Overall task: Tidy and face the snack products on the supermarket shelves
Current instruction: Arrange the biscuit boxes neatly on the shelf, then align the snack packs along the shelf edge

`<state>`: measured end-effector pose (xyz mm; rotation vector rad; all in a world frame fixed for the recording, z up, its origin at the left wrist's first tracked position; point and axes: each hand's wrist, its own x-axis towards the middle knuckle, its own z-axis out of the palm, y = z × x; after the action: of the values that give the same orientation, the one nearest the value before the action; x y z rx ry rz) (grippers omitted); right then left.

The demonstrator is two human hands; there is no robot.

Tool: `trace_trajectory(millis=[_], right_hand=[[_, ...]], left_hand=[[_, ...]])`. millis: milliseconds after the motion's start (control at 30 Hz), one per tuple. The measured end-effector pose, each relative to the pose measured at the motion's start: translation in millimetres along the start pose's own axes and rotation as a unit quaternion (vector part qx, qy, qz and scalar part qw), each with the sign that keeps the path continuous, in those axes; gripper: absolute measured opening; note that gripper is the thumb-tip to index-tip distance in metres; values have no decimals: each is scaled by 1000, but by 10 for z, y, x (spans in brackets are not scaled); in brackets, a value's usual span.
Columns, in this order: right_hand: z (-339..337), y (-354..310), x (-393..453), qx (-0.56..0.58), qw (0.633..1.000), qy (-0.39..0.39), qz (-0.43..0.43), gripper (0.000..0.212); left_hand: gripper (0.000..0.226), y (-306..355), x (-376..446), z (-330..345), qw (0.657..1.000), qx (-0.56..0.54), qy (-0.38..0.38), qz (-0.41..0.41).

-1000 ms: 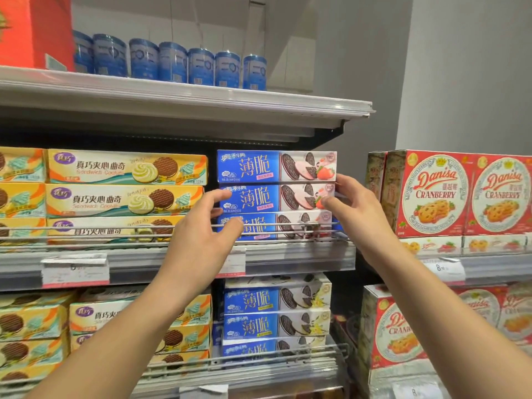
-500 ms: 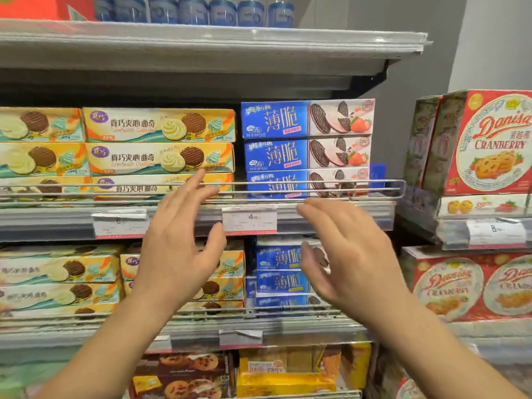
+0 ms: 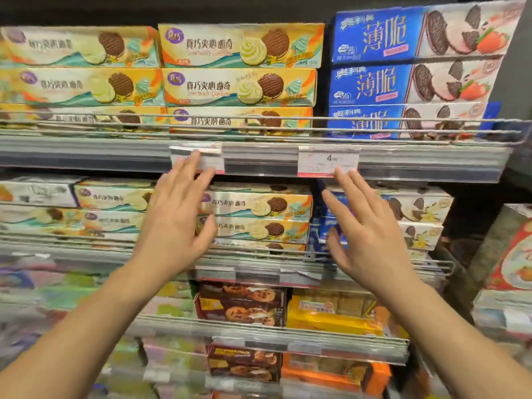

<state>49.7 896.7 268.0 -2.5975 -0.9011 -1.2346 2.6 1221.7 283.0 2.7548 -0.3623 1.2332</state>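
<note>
Grey metal shelf tiers (image 3: pixel 115 152) with thin wire front rails (image 3: pixel 288 119) fill the view; clear plastic price strips (image 3: pixel 417 165) edge them. A dark upright panel (image 3: pixel 518 82) stands at right.

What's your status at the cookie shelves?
Left hand open, right hand open, both empty. Yellow sandwich-cookie boxes and blue thin-cookie boxes ahead, untouched. Grey wire shelf rail across their fronts.

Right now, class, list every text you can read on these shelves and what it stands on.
"真巧夹心曲奇" and "Sandwich Cookies": yellow boxes.
"奥利奥 薄脆": blue boxes.
"4": price tag.
Other tags, small print, lower boxes: too blurred to read.
</note>
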Motion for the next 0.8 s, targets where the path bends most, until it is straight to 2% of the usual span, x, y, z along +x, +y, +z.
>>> trace_trajectory(millis=[100, 200, 333, 633, 800], right_hand=[[84, -82, -12, -6, 1000, 2, 17, 55], [156, -172, -12, -15, 999, 4, 40, 50], [206, -210, -18, -37, 998, 7, 55, 39], [244, -476, 7, -16, 991, 77, 105, 69], [151, -712, 122, -30, 997, 53, 43, 68]], left_hand=[[75, -291, -105, -27, 999, 20, -1, -35], [76, -543, -199, -13, 995, -5, 17, -94], [77, -689, -252, 29, 995, 1, 11, -98], [70, -854, -268, 171, 994, -6, 96, -51], [67, -801, -260, 246, 990, -32, 119, -63]])
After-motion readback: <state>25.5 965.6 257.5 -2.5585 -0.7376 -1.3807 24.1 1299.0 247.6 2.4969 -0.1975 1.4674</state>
